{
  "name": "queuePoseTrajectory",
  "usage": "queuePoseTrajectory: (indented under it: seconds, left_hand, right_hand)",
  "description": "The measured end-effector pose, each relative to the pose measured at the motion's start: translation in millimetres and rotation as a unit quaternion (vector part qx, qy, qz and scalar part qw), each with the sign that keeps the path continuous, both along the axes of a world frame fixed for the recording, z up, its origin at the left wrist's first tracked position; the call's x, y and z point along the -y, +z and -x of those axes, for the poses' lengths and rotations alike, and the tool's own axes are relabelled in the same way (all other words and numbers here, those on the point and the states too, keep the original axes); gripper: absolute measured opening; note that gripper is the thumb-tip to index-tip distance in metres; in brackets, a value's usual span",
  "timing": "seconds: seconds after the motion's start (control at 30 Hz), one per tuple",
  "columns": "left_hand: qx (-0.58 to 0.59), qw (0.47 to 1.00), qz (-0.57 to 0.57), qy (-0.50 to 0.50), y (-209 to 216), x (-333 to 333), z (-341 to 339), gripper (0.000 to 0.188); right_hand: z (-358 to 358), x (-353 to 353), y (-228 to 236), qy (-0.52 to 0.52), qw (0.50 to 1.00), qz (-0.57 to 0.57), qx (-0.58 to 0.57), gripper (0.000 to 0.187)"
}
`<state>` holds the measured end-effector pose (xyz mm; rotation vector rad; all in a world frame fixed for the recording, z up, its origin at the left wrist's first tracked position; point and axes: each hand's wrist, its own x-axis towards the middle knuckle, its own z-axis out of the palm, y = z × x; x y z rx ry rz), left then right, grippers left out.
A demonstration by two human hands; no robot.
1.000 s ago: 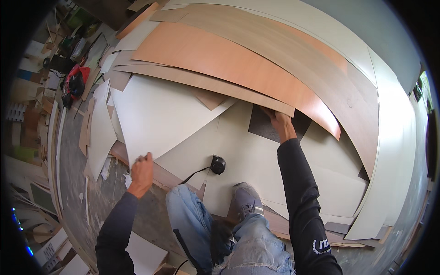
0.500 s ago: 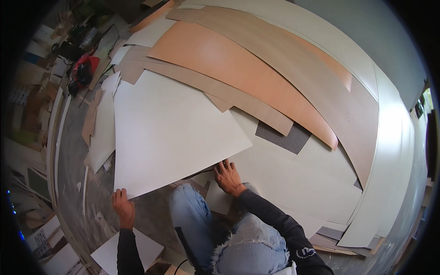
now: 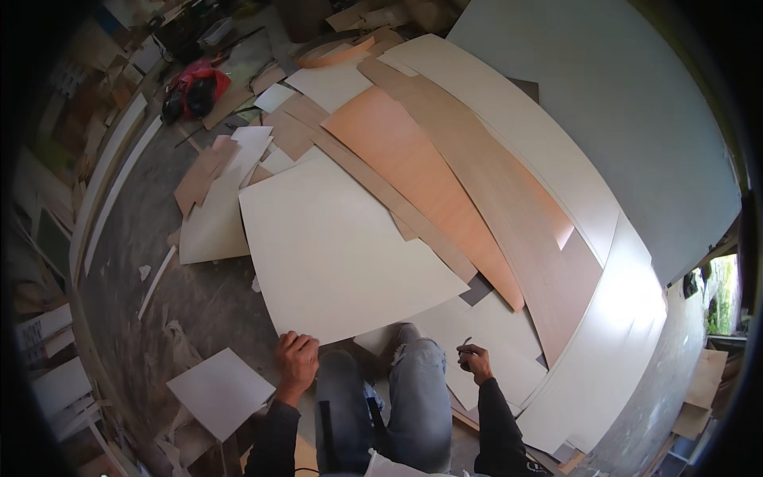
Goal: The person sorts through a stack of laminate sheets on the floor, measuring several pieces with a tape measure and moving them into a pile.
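A large white sheet (image 3: 342, 246) lies in front of my knees, on top of other sheets. My left hand (image 3: 297, 359) is closed on its near left corner, with the fingers curled over the edge. To the right of my knees, my right hand (image 3: 475, 362) is closed around a small, thin greyish tool (image 3: 466, 342). Only its tip sticks out past the fingers, and its exact kind does not show. This hand is apart from the white sheet, above other pale sheets (image 3: 509, 342).
Long orange (image 3: 429, 175) and brown strips (image 3: 477, 199) overlap beyond the white sheet. Glossy white sheets (image 3: 612, 342) curve along the right. A small white square panel (image 3: 221, 393) lies at the lower left. A red and black item (image 3: 195, 91) sits at the far left.
My right hand has left the white sheet's near edge and moved right, with the thin tool showing in it. My left hand stays at the corner. The view has turned and shifted.
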<state>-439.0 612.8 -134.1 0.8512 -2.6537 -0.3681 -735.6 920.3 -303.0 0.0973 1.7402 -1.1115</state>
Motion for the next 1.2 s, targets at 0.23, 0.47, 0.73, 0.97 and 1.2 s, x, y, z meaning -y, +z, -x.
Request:
queuePoseTrajectory:
  seconds: [0.23,0.47,0.73,0.97,1.2]
  left_hand:
    - [-0.063,0.997,-0.026,-0.031,134,-22,68,0.011]
    - [-0.052,0.984,-0.028,-0.166,293,-37,93,0.009]
    - [-0.155,0.967,0.017,-0.200,433,-58,77,0.017]
    - [-0.217,0.924,-0.063,-0.307,482,-77,146,0.018]
    - [-0.184,0.866,-0.189,-0.426,470,-153,225,0.016]
  right_hand:
    - [-5,-8,196,-0.112,0.982,0.004,0.150,0.057]
    - [-31,83,329,-0.102,0.954,0.092,0.267,0.092]
    - [-48,70,470,-0.167,0.951,0.206,0.158,0.081]
    - [-30,-1,526,-0.294,0.927,0.224,0.062,0.078]
    - [-4,-120,548,-0.425,0.876,0.226,-0.019,0.033]
